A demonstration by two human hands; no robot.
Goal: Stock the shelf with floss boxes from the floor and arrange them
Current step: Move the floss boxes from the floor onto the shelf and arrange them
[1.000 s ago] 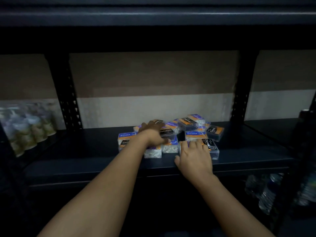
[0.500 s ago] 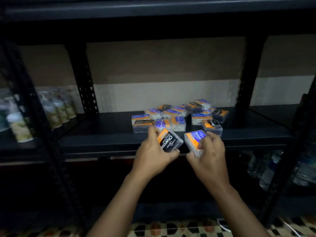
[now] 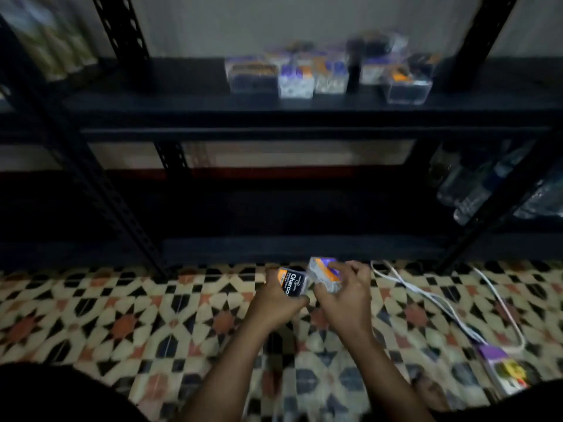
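My left hand (image 3: pixel 275 303) grips a black and orange floss box (image 3: pixel 291 281) marked "Charcoal". My right hand (image 3: pixel 347 295) holds a clear box with an orange and purple label (image 3: pixel 323 271). Both boxes are low over the patterned tiled floor (image 3: pixel 137 318), in front of the dark metal rack's bottom rail. Up on the dark shelf (image 3: pixel 189 99) sits a loose cluster of several floss boxes (image 3: pixel 329 76), blurred.
Perforated black uprights (image 3: pixel 122 28) frame the rack. Water bottles (image 3: pixel 484 190) lie on a lower level at right. A white cable (image 3: pixel 432 296) runs across the floor to a power strip (image 3: pixel 502 370) at bottom right. Blurred packets (image 3: pixel 51 41) stand upper left.
My hands took one box each from the shelf pile and carried them down from shelf height to just above the floor. The view tilted down, so the shelf now sits at the top.
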